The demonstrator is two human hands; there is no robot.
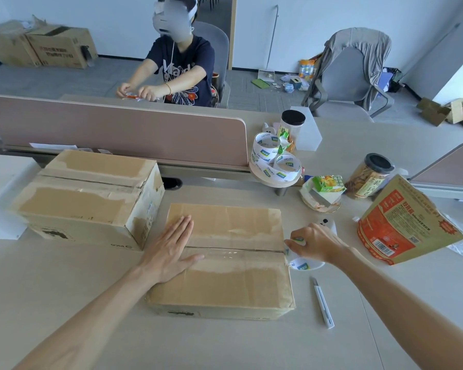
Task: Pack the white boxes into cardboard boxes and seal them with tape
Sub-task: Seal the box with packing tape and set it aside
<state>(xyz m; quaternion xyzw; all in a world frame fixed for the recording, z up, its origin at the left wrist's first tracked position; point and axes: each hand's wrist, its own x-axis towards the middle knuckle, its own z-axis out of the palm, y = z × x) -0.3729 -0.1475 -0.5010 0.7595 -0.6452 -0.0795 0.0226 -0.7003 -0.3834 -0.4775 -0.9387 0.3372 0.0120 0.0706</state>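
Note:
A closed cardboard box (233,284) lies on the desk in front of me, with clear tape (233,254) stretched along its centre seam. My left hand (169,251) presses flat on the left part of the lid, fingers straight. My right hand (314,243) grips a roll of clear tape (304,264) at the box's right edge, where the tape strip ends. A second cardboard box (88,198), taped shut, stands to the left. No white boxes are visible.
A white utility knife (323,303) lies right of the box. Spare tape rolls (274,161) sit on a small round stand. Snack jars (369,176), a juice carton (328,184) and a red paper bag (404,222) crowd the right. A divider (118,129) stands behind; a person sits beyond it.

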